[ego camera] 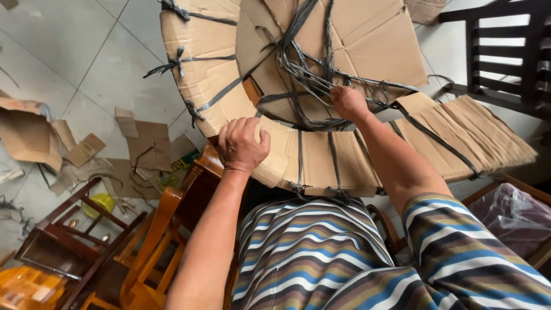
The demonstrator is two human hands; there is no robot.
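Observation:
A round piece of furniture wrapped in brown cardboard (212, 74) fills the upper middle, bound with grey plastic straps (310, 74) that cross in a tangle at its centre. My left hand (241, 143) grips the cardboard-covered rim at its near edge, fingers curled over it. My right hand (347, 102) is closed on the grey straps near the centre tangle. A folded cardboard sheet (476, 135) sticks out to the right under a strap. My striped shirt (321, 258) shows at the bottom.
Torn cardboard scraps (143, 143) and strap ends litter the tiled floor (69, 51) at left. Wooden chairs (155, 241) stand at lower left, a dark wooden chair (505, 51) at upper right, and a plastic-wrapped item (516, 212) at right.

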